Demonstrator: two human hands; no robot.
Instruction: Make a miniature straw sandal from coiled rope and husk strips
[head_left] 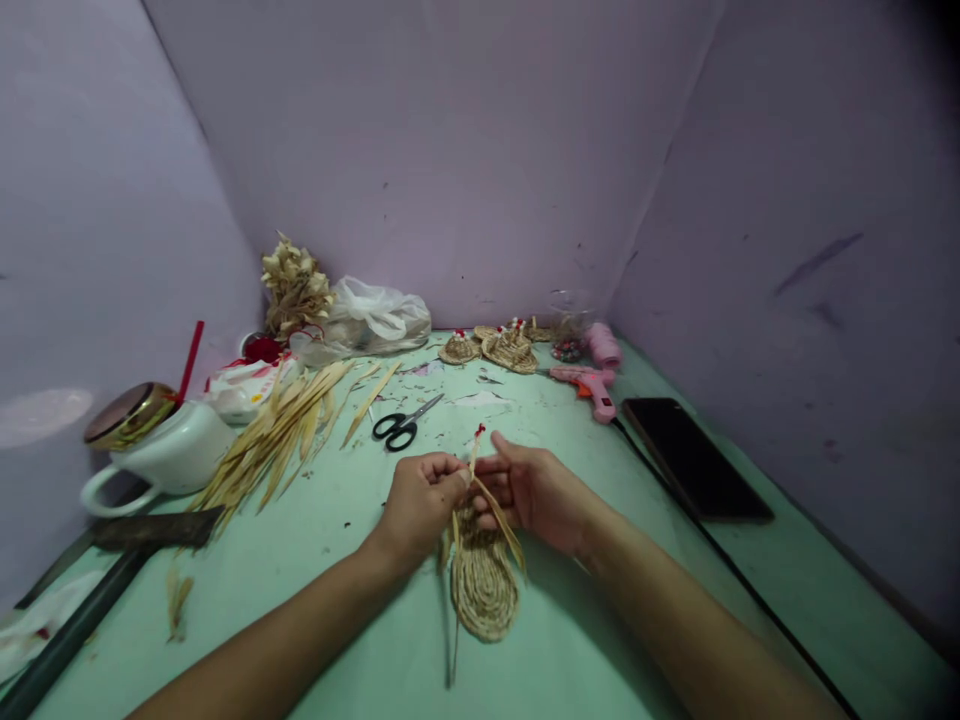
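A small woven straw piece, oval like a tiny sandal sole, lies on the green table in front of me. Loose straw strips rise from its far end, one tipped with red. My left hand is closed, pinching those strips at the top of the piece. My right hand is beside it, fingers curled round the same strips from the right. Both hands meet just above the woven oval.
Black scissors lie beyond my hands. A pile of straw strips and a white cup with a gold lid are at left. Finished woven pieces, a pink glue gun and a dark phone sit at back right.
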